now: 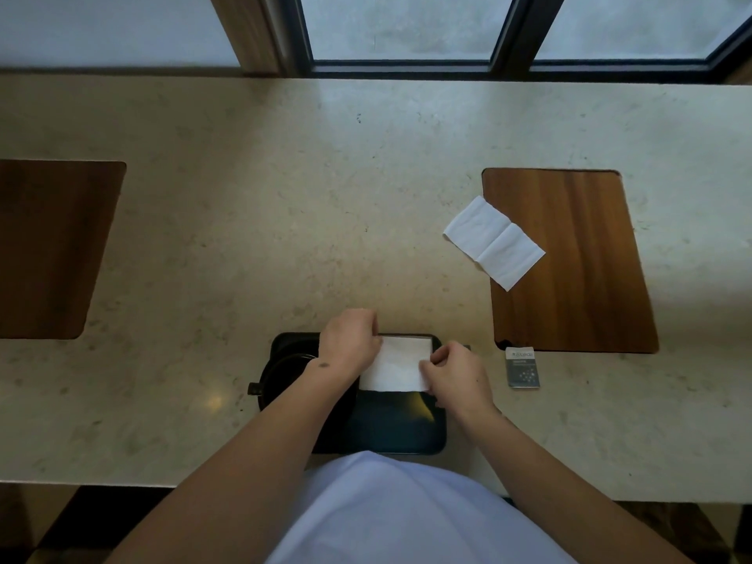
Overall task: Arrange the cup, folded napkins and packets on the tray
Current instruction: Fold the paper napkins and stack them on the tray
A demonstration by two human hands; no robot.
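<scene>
A black tray (390, 429) lies at the counter's near edge in front of me. A folded white napkin (401, 366) rests on the tray's far right part. My left hand (350, 343) pinches the napkin's left edge and my right hand (457, 372) pinches its right edge. A dark cup (285, 370) with a small handle sits on the tray's left side, partly hidden by my left forearm. A second white napkin (494, 242), half unfolded, lies to the right across the edge of a wooden inlay. A grey packet (523, 367) lies on the counter right of the tray.
The beige stone counter (285, 197) has a wooden inlay (578, 270) on the right and another wooden inlay (49, 246) at the left. A dark window frame (407, 69) runs along the counter's far edge.
</scene>
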